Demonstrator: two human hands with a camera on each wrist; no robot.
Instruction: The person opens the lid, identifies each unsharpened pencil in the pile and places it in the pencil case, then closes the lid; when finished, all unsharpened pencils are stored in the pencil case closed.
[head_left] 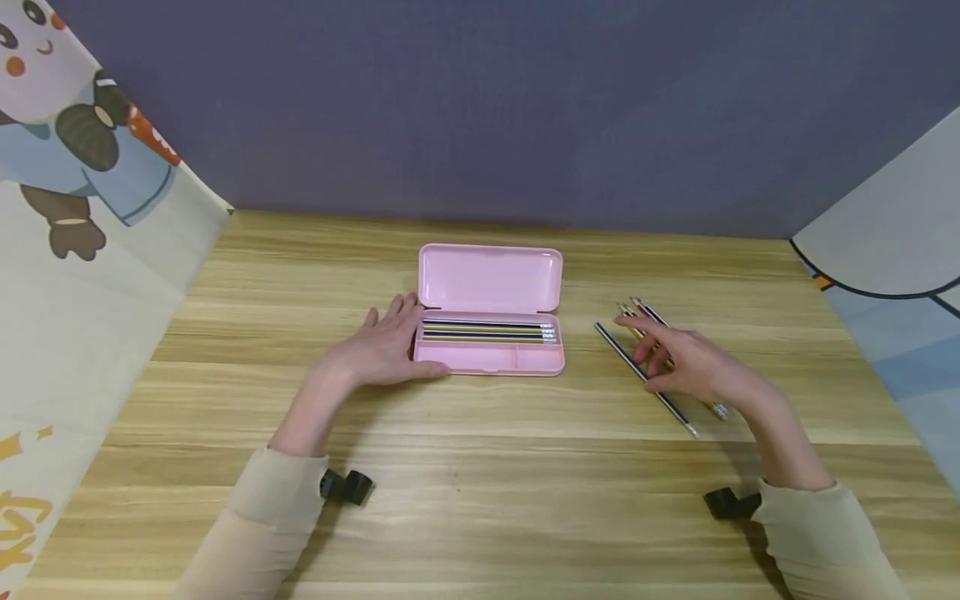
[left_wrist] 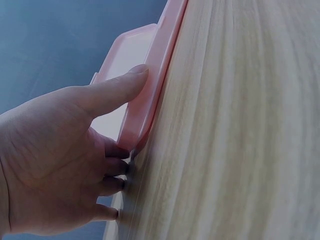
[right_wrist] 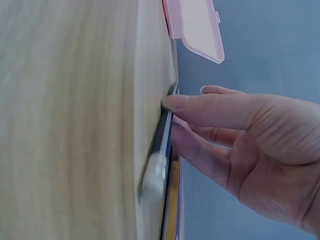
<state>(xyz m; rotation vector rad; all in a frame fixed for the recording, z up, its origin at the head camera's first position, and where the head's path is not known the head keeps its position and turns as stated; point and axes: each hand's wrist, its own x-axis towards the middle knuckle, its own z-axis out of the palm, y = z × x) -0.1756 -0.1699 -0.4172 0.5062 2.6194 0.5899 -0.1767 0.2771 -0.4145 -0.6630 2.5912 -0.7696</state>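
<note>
A pink pencil case (head_left: 467,358) lies with its lid (head_left: 491,279) folded back, and several striped pencils (head_left: 483,332) lie in its rear compartment. My left hand (head_left: 382,346) rests at the case's left end, fingers extended on the table and thumb along the front edge. In the left wrist view, that thumb lies against the case's pink wall (left_wrist: 145,107). To the right of the case, my right hand (head_left: 693,362) pinches a dark striped pencil (right_wrist: 162,130) between thumb and fingers, close to the table. Its white-tipped end points toward me.
More striped pencils (head_left: 651,312) lie partly hidden beneath and behind my right hand. The wooden table (head_left: 480,500) meets a dark backdrop (head_left: 495,108) at its far edge. Printed panels (head_left: 112,250) flank both sides.
</note>
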